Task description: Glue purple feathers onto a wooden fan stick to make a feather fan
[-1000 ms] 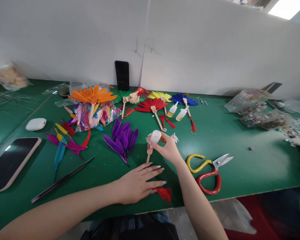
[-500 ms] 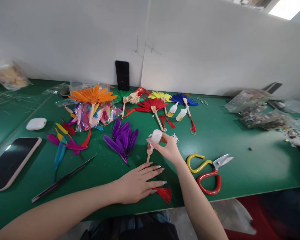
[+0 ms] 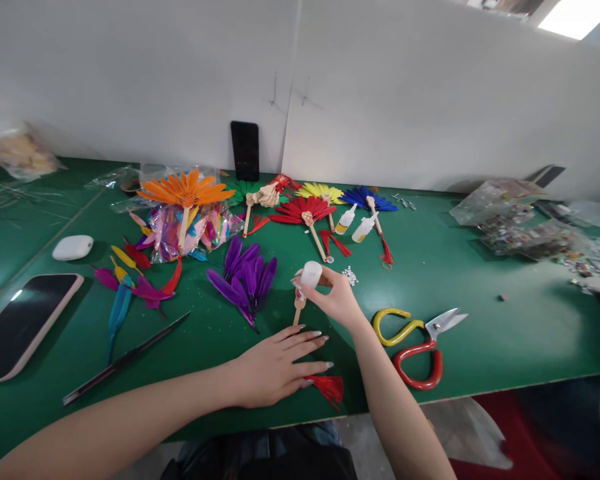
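My left hand (image 3: 275,365) lies flat on the green table (image 3: 480,320) with its fingers stretched out, pressing on the lower end of a small wooden fan handle (image 3: 298,308). A red tassel (image 3: 329,387) pokes out beside its fingertips. My right hand (image 3: 334,297) is closed round a small white glue bottle (image 3: 311,275), tipped down over the top of that handle. Just left of the handle lies a bunch of purple feathers (image 3: 245,279).
Scissors with a yellow and a red loop (image 3: 416,339) lie to the right. Finished feather fans (image 3: 305,210), two glue bottles (image 3: 355,223), a bag of coloured feathers (image 3: 180,230) and white beads (image 3: 349,274) sit behind. A phone (image 3: 23,323), a white case (image 3: 72,247) and a dark stick (image 3: 125,360) lie left.
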The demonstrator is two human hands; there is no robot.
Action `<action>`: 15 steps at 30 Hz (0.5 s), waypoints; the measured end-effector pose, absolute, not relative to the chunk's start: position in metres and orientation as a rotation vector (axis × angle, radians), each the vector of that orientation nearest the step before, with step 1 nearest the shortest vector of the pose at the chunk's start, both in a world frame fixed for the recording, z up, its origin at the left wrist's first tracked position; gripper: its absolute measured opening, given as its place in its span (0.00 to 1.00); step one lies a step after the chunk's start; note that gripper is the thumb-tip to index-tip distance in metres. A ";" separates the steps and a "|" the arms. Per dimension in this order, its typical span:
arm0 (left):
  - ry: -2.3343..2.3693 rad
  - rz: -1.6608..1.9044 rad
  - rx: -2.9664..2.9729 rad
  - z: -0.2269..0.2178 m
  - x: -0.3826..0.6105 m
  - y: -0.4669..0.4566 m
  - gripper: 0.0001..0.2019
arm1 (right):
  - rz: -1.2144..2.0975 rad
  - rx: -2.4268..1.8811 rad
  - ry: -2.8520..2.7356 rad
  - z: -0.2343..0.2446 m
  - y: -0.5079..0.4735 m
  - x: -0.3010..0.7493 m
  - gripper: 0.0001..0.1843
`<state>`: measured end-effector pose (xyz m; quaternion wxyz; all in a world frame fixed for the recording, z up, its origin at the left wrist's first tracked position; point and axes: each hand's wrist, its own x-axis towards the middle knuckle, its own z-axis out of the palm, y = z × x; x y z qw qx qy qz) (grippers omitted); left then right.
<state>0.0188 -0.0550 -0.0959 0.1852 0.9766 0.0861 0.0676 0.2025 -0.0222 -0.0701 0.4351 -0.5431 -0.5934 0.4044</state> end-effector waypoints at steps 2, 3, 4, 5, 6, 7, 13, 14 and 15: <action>0.244 0.193 2.750 -0.096 0.019 -0.055 0.21 | 0.993 -1.362 -1.470 -0.071 -0.022 0.203 0.13; 0.244 0.193 2.749 -0.097 0.019 -0.055 0.21 | 0.987 -1.363 -1.466 -0.071 -0.022 0.203 0.13; 0.243 0.193 2.748 -0.097 0.018 -0.055 0.21 | 0.987 -1.360 -1.462 -0.071 -0.022 0.203 0.13; 0.241 0.194 2.748 -0.097 0.018 -0.055 0.21 | 0.989 -1.355 -1.459 -0.071 -0.022 0.203 0.13; 0.240 0.198 2.748 -0.097 0.018 -0.055 0.21 | 0.994 -1.349 -1.459 -0.071 -0.023 0.202 0.14; 0.240 0.200 2.748 -0.097 0.018 -0.055 0.21 | 1.003 -1.341 -1.464 -0.071 -0.023 0.202 0.14; 0.235 0.186 2.754 -0.096 0.018 -0.055 0.21 | 1.059 -1.320 -1.494 -0.069 -0.023 0.202 0.14; 0.236 0.186 2.751 -0.095 0.018 -0.054 0.21 | 1.060 -1.323 -1.497 -0.069 -0.023 0.202 0.14; 0.237 0.188 2.746 -0.095 0.018 -0.054 0.21 | 1.058 -1.326 -1.502 -0.069 -0.023 0.203 0.14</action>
